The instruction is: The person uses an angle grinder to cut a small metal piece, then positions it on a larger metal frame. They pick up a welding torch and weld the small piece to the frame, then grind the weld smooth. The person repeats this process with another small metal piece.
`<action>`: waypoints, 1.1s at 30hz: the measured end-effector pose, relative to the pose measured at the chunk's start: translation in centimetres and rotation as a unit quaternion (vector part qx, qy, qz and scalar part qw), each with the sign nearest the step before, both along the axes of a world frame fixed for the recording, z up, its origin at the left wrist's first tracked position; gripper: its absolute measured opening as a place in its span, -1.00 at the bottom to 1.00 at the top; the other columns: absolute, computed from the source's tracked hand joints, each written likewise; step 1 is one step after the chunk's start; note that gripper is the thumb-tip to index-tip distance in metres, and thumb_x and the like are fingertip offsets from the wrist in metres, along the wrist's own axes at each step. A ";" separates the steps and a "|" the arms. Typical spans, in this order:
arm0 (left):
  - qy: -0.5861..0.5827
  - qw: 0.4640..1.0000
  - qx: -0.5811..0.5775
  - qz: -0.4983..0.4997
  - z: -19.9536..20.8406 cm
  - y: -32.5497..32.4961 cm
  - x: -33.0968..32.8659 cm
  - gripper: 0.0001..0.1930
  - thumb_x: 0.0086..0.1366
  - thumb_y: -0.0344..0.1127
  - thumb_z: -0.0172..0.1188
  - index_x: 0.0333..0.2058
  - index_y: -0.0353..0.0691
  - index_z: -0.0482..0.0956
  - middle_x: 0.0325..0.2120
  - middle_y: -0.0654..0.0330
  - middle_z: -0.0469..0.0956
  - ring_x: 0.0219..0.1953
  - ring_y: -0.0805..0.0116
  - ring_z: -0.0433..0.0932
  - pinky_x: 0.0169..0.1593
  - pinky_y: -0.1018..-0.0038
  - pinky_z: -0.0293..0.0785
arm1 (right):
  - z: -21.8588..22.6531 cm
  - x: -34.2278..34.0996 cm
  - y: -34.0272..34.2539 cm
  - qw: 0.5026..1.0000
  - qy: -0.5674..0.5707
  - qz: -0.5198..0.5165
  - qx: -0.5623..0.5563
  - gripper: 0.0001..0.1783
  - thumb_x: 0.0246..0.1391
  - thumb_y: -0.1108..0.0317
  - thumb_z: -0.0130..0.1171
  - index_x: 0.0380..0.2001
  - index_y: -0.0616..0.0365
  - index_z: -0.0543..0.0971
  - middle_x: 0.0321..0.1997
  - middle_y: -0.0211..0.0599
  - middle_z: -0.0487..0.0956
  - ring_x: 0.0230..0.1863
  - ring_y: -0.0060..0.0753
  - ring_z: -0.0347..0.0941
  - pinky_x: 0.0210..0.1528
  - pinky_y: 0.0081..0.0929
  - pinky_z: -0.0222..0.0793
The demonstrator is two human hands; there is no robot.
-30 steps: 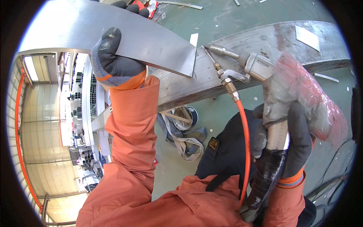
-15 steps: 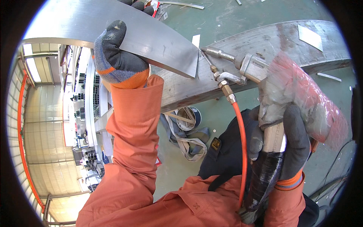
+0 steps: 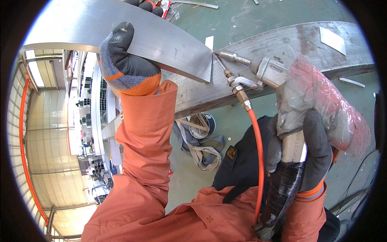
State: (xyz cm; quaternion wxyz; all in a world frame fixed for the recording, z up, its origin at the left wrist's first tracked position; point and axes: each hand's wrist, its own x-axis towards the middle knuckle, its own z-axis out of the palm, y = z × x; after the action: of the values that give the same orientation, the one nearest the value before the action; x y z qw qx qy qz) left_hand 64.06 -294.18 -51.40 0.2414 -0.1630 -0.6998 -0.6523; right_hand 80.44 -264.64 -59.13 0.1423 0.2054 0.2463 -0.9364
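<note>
My left hand [image 3: 135,60], in a grey and black glove with an orange cuff, is closed on the near edge of a wide, smooth metal profile [image 3: 161,44]. In my right hand [image 3: 316,149], also gloved, is a welding torch [image 3: 296,141] with a black-wrapped handle, its body partly covered in clear and reddish plastic film. The torch's thin nozzle [image 3: 231,55] points left, its tip close to the profile's pointed end; whether they touch I cannot tell. Beside the nozzle runs a brass-fitted wire guide [image 3: 241,93] with an orange hose [image 3: 257,149].
A long grey metal beam [image 3: 278,44] lies beneath the profile, a pale flat piece [image 3: 332,40] on it. On the green floor stand a bucket [image 3: 207,121] and grey straps [image 3: 201,155]. Dark rounded tips [image 3: 146,6] show past the profile's far edge. Racks of profiles [image 3: 90,105] are at left.
Almost nothing differs. The profile, my left arm and the torch have shifted very slightly to the right in the picture; both grips stay the same.
</note>
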 end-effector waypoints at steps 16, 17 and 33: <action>-0.003 0.989 0.082 -0.125 0.8 -1.5 -0.3 -0.28 0.29 -0.27 0.09 0.45 -0.27 0.30 0.22 -0.18 0.56 0.20 -0.19 0.63 0.36 -0.19 0.51 | 0.2 0.2 -0.5 0.991 0.034 -0.060 0.117 -0.63 0.46 0.17 0.13 0.05 0.29 0.57 -0.25 -0.06 0.66 -0.41 -0.31 0.62 -0.44 -0.41 0.57; -0.030 0.974 0.148 -0.170 0.9 -1.0 0.4 -0.28 0.29 -0.27 0.09 0.44 -0.28 0.30 0.22 -0.18 0.56 0.20 -0.19 0.63 0.35 -0.19 0.52 | -0.4 0.2 -1.1 0.985 0.040 -0.091 0.141 -0.62 0.47 0.15 0.11 0.06 0.29 0.56 -0.25 -0.06 0.66 -0.42 -0.31 0.62 -0.44 -0.40 0.57; -0.019 0.994 0.082 -0.075 0.0 -0.6 1.0 -0.31 0.29 -0.21 0.21 0.36 -0.38 0.39 0.23 -0.24 0.56 0.22 -0.26 0.61 0.37 -0.15 0.50 | 0.6 2.7 1.3 0.999 0.034 -0.021 0.034 -0.46 0.47 0.04 0.07 0.20 0.33 0.48 -0.19 0.14 0.68 -0.60 -0.25 0.56 -0.62 -0.39 0.49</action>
State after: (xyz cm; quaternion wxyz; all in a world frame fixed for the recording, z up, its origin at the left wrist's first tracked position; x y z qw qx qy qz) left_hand 65.09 -294.76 -51.37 0.1911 -0.1820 -0.6341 -0.7268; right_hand 83.12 -263.33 -58.52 0.1073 0.1836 0.2781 -0.9367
